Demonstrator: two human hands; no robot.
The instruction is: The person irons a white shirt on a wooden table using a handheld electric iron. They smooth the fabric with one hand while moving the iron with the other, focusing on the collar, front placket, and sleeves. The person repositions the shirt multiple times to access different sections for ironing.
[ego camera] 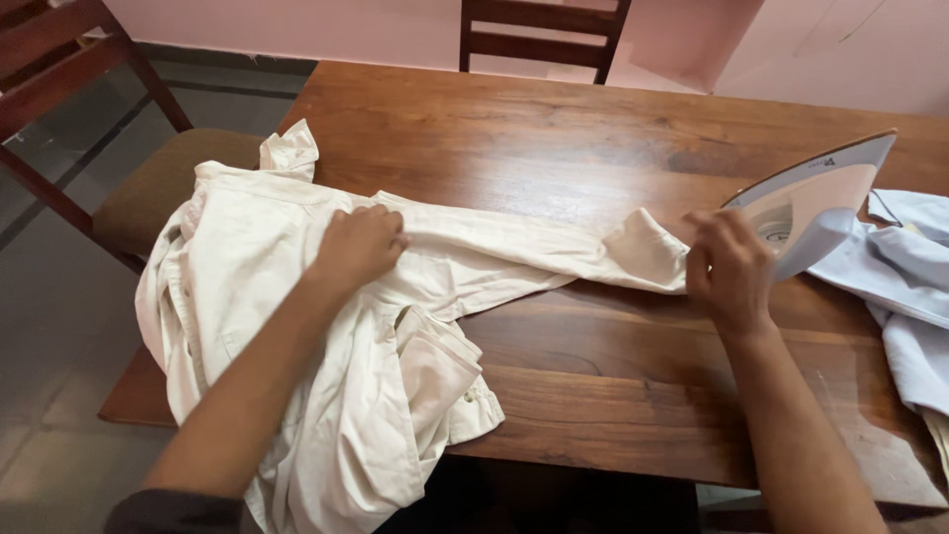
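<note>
Cream cotton, rumpled: the shirt [326, 326] lies on the near left part of the wooden table [554, 148], its body bunched and spilling over the table's near edge and left corner. One sleeve [514, 242] is pulled out straight from that heap, so its long axis runs left to right across the tabletop, cuff [647, 252] pointing right. The left hand [361, 245] presses down with curled fingers on the shirt where the sleeve joins the body. The right hand [730, 269] is at the cuff end, fingers bent and touching the fabric's edge; whether it pinches the cuff cannot be told. Just right of that hand an iron [816, 203] stands tilted on the table, its pale soleplate facing the shirt. Right of the iron lies a light blue garment [914, 287], partly out of view. The table is dark brown, glossy. Beyond its far edge stands a wooden chair [542, 35] against a pink wall [297, 25]; left of the table a second chair with a padded seat [158, 183] stands on a grey tiled floor [49, 297].
</note>
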